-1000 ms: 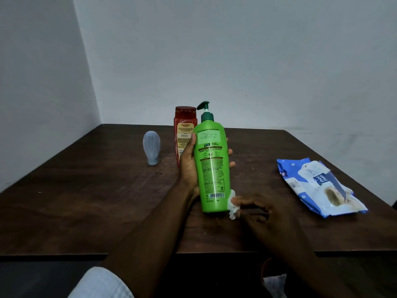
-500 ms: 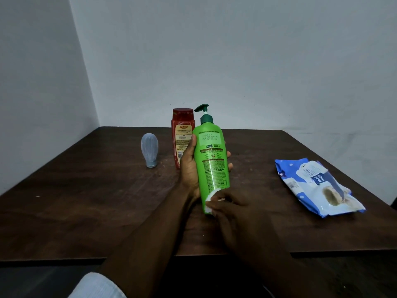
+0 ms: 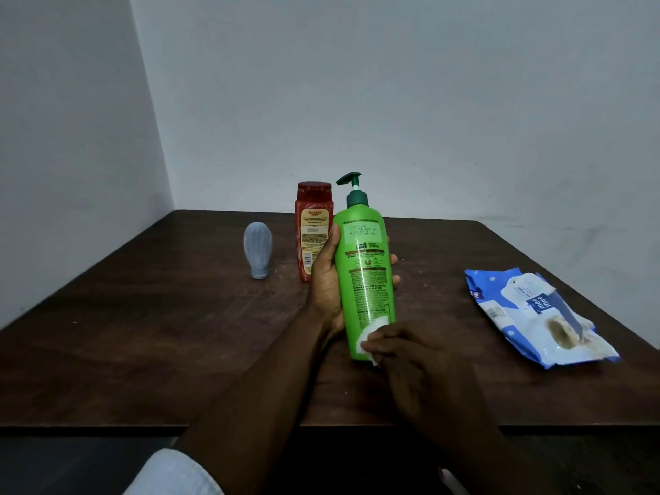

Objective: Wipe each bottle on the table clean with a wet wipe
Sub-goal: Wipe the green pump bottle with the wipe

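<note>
Green bottle (image 3: 364,273) upright in left hand (image 3: 326,291) wrapped grip; right hand (image 3: 410,355) grip clamps wet wipe (image 3: 369,334) against its lower front.

We see a bright green pump bottle (image 3: 364,280) held upright with a slight lean, dark green pump head on top and printed back label facing us. Our left hand (image 3: 325,284) grips its middle from the left. Whether its base touches the desk (image 3: 143,334) we cannot tell. A white wet wipe (image 3: 371,332) sits against the bottle's lower front, mostly hidden under the curled fingers of our right hand (image 3: 418,355). Behind stands a red bottle (image 3: 311,230) with a red cap and a yellowish label, partly hidden by the left hand. To its left, apart, a small ribbed blue-grey bottle (image 3: 258,250) stands narrow end down.
</note>
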